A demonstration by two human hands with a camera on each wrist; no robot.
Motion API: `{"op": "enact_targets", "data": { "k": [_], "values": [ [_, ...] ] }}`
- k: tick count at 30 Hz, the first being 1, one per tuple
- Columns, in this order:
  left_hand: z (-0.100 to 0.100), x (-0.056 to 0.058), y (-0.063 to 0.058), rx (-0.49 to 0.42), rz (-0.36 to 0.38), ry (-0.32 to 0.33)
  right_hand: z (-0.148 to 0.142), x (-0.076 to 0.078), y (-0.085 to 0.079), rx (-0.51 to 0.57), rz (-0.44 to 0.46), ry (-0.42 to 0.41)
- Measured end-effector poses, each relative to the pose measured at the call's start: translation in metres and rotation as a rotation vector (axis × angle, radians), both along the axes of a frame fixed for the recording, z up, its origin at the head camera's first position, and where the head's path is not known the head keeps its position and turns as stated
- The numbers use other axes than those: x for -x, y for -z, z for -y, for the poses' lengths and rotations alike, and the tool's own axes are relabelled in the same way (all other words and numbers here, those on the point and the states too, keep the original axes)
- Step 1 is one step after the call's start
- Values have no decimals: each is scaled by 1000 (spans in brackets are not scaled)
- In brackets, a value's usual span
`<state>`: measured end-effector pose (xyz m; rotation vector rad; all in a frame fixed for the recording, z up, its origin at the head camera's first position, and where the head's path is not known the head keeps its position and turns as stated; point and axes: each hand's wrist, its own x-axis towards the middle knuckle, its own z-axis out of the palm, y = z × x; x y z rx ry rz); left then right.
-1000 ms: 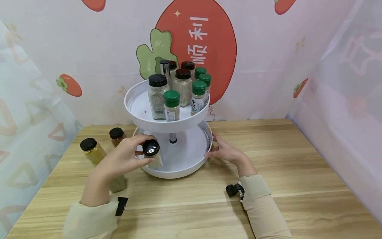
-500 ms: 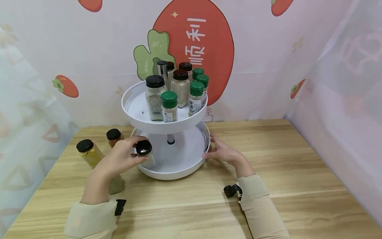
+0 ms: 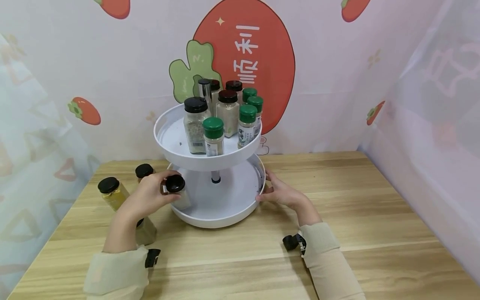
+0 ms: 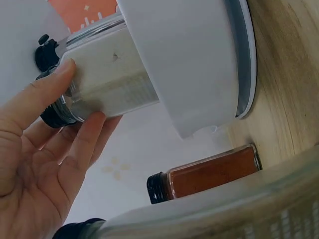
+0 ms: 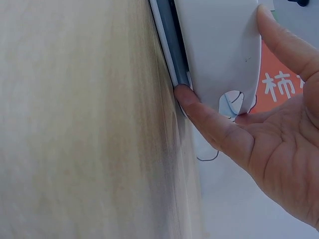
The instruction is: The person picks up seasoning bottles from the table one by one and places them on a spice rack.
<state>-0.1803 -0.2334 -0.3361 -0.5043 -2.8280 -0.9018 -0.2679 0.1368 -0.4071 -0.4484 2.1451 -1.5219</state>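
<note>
My left hand (image 3: 150,196) holds a clear square jar of pale powder (image 4: 112,69) near its black lid, thumb on one side and fingers on the other. The jar stands nearly upright inside the left rim of the lower tier (image 3: 225,221) of a white two-tier turntable. At the opposite side, my right hand (image 3: 283,193) grips the lower tier's wall. In the right wrist view, one fingertip is at the top rim, another digit at the base, close to a cut-out in the wall (image 5: 219,50).
The upper tier (image 3: 210,162) bears several black-lidded jars (image 3: 195,129) and green-capped bottles (image 3: 213,139). Left of the turntable, a yellow spice jar (image 3: 114,196), a red-brown spice jar (image 4: 214,174) and another jar (image 3: 146,233) stand on the wooden table (image 3: 356,200).
My left hand has shifted the jar a little left, closer to the lower tier's left rim. My right hand keeps its place on the wall, and the upper jars have not moved.
</note>
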Motion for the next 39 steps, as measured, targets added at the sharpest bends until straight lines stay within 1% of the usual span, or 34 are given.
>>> {"op": "enact_targets", "data": {
  "k": [4,8,16,23,34,39],
  "values": [
    [1,3,1,1,34,4,0,0,0,1,4,10],
    [0,3,3,14,59,-2,0,0,0,7,3,-7],
    [-1,5,4,14,36,9,-2,0,-2,-15,-11,5],
    [2,4,6,31,71,-12,0,1,0,-10,-6,-1],
    [4,5,8,43,69,-4,-1,0,0,-26,3,13],
    [7,2,6,62,72,-1,-1,1,0,-32,2,10]
  ]
}}
